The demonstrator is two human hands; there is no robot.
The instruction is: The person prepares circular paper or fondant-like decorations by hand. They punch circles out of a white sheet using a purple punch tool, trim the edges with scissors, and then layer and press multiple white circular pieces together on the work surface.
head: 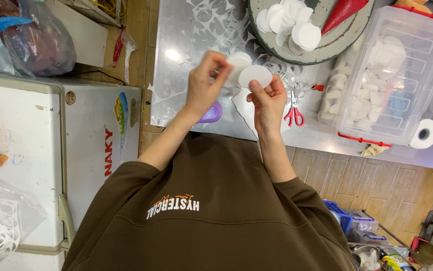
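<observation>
Discs: two white round discs [249, 73] are held side by side above the metal table [186, 60], seemingly for a closer look.
Left hand: the left hand [204, 85] pinches the left disc, its grip pressed on the rim.
Right hand: the right hand [267, 100] pinches the right disc from below.
Table: red scissors [293, 113] and a purple tool [211, 114] lie near; a round tray [327, 47] of discs and a clear lidded bin [392, 75] stand farther right.
Room: wooden floor [377, 185], white chest [50, 150] at left.
</observation>
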